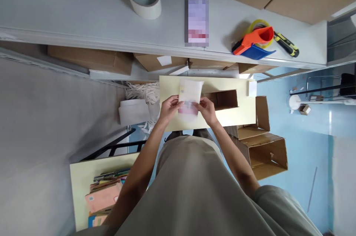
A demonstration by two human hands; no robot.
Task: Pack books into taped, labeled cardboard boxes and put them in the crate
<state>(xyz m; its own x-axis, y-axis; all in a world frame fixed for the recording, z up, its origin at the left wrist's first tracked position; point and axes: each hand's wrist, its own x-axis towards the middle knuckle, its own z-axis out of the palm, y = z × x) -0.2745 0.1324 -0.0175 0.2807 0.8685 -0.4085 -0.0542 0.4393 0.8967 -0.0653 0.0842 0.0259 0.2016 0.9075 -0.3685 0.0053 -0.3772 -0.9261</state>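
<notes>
Between my two hands is a flat, book-sized packet [190, 97] in a translucent white wrap, with a pinkish band showing through near its lower end. My left hand [168, 109] pinches its left edge, thumb on top. On the opposite edge, my right hand [208, 110] grips it the same way. The packet is over a pale yellow tabletop [172, 83]. Just right of the packet, close to my right hand, an open cardboard box [224, 99] lies on that table. What exactly is inside the wrap is too blurred to tell.
On the grey shelf [91, 10] ahead are a roll of white tape [148, 10], an orange and blue tape dispenser [254, 43] and a yellow-black utility knife [287, 44]. Open cartons [268, 156] stand at right. Books [104, 195] are stacked at lower left, below shredded paper [143, 93].
</notes>
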